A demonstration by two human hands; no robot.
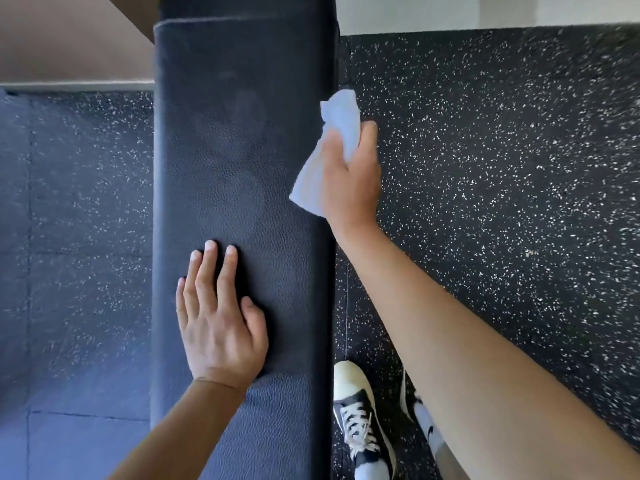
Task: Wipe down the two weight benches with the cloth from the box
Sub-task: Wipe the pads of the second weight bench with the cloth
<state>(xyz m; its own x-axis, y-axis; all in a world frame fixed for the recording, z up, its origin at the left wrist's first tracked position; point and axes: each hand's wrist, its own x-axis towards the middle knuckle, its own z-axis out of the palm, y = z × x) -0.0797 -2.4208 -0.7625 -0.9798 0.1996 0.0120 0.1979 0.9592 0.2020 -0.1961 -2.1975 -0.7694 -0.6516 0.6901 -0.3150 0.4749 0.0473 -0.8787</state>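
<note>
- A black padded weight bench (242, 168) runs lengthwise up the middle of the view, its textured vinyl top facing the camera and a seam crossing the pad near the far end.
- The left hand (218, 313) lies flat on the near part of the bench pad, palm down, fingers straight and close together, pointing away from the person; it holds nothing.
- The right hand (349, 174) is at the right edge of the bench, further along than the left, with its fingers curled round a pale blue-white cloth (332, 147).
- The cloth is crumpled in that grip: one end sticks up beyond the fingers, and another corner hangs out below the hand over the bench's right edge. Whether it touches the pad cannot be told.
- The two hands are well apart, the left on the pad and the right at its side.
- Beside the bench on the right, the person's feet stand on the floor in black-and-white laced sneakers (363, 424) with white socks.
- The floor (502, 168) is dark rubber speckled with white, laid in tiles whose joints show on the left side.
- At the far end, a pale wall (433, 12) meets the floor.
</note>
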